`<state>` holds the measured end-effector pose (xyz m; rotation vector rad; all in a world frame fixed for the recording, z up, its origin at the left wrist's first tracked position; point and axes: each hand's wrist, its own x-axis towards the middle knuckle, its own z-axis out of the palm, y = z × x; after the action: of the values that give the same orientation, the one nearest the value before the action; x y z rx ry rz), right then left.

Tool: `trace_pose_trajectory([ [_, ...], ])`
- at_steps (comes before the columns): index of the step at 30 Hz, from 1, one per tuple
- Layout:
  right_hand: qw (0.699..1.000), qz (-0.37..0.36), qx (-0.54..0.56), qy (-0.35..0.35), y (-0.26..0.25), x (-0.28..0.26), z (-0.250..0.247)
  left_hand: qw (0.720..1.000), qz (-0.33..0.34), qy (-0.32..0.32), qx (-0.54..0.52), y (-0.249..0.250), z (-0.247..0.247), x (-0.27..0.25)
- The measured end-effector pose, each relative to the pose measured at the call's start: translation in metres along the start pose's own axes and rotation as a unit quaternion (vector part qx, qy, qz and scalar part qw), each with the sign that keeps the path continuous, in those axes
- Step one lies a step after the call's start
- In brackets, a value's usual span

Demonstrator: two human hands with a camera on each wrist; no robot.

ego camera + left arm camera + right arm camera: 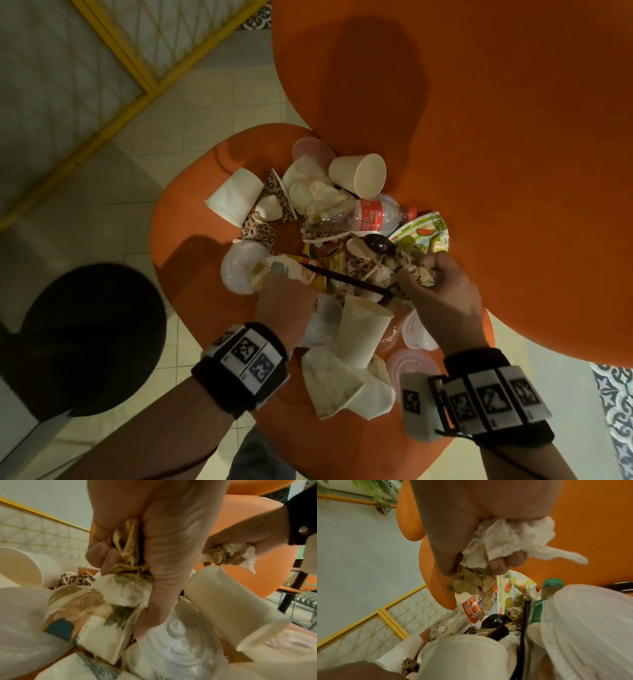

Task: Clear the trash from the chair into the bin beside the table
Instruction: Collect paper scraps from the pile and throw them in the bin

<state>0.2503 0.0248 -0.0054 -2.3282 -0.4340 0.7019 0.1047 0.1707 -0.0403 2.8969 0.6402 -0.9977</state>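
A heap of trash covers the orange chair seat (191, 240): paper cups (363, 332), clear plastic lids (239, 270), a plastic bottle with a red label (370, 216), a fruit-print paper plate (424, 233), a black straw (349, 279) and leopard-print paper (260, 229). My left hand (284, 298) is down in the middle of the heap and grips a crumpled, stained napkin (126, 574). My right hand (435, 284) is at the heap's right side, fingers curled round a crumpled white tissue (505, 545) with brown-stained paper hanging under it.
A round black bin (89, 339) stands on the tiled floor left of the chair. The chair's tall orange back (479, 137) rises to the right behind the heap. A yellow-framed lattice fence (137, 68) runs along the far left.
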Motion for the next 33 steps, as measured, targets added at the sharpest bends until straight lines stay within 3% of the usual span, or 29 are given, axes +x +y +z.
trace_pose_trajectory([
  [3,0.999,0.011,-0.005,0.032,0.014,0.0,-0.003,1.0,-0.012,0.007,0.016,0.006,0.002,0.003],
  [9,0.987,0.002,-0.157,-0.021,0.023,0.02,-0.014,0.999,-0.012,0.01,0.028,0.011,0.002,0.009],
  [18,0.91,0.006,-0.404,-0.09,0.001,0.078,0.025,1.0,0.003,0.002,0.018,0.004,0.001,0.004],
  [22,0.884,-0.023,-0.453,-0.11,-0.002,0.08,0.038,1.0,-0.009,0.008,0.024,0.006,0.003,0.004],
  [28,0.901,-0.041,-0.417,-0.113,0.0,0.091,0.037,0.999,0.011,0.037,-0.006,-0.004,0.013,0.009],
  [33,0.928,-0.033,-0.368,-0.054,-0.001,0.085,0.023,0.998,0.002,0.056,-0.035,-0.014,0.011,0.004],
])
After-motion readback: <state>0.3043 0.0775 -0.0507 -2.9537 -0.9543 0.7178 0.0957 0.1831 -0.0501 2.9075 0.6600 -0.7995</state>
